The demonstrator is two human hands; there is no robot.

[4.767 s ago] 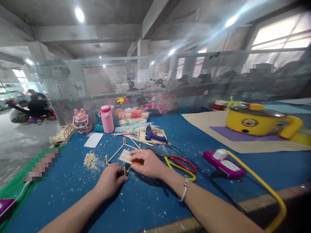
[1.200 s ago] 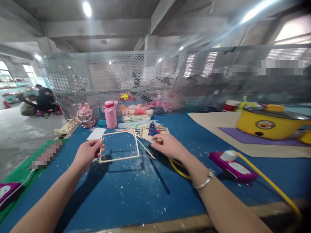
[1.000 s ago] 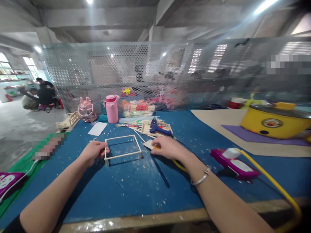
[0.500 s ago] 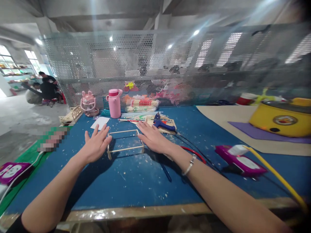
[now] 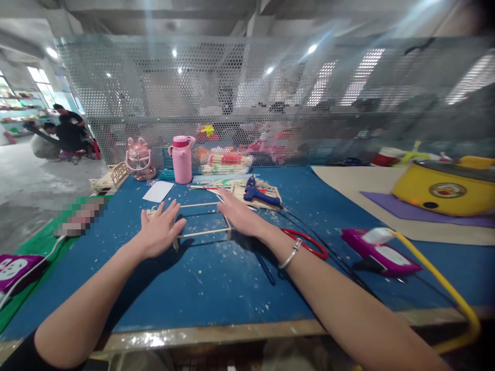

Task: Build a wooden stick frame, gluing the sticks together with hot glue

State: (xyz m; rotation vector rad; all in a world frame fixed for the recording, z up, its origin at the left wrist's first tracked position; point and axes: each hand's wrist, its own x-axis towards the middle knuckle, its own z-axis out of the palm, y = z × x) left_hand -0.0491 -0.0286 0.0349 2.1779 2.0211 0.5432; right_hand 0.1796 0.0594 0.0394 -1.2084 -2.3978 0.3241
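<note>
A small open frame of thin wooden sticks (image 5: 204, 233) stands on the blue tabletop between my hands. At its left end is my left hand (image 5: 160, 232), palm down with fingers spread, covering that side. My right hand (image 5: 240, 214) lies flat against the right end, fingers stretched out. Both hands appear to touch the frame, though the contact is partly hidden under them. Just beyond my right hand, a blue glue gun (image 5: 262, 197) rests on a shallow wooden stick piece (image 5: 234, 191).
Behind stand a pink bottle (image 5: 181, 161), a clear pink-lidded bottle (image 5: 139, 162) and bundled sticks (image 5: 226, 164) before a perforated metal screen (image 5: 162, 77). Right are a red ring (image 5: 309, 242), purple power strip (image 5: 381, 252) and yellow cooker (image 5: 441, 188). White paper (image 5: 158, 191) lies left.
My left hand has shifted slightly right, covering more of the frame's left end. My right hand has moved a little left. The view has tilted slightly.
</note>
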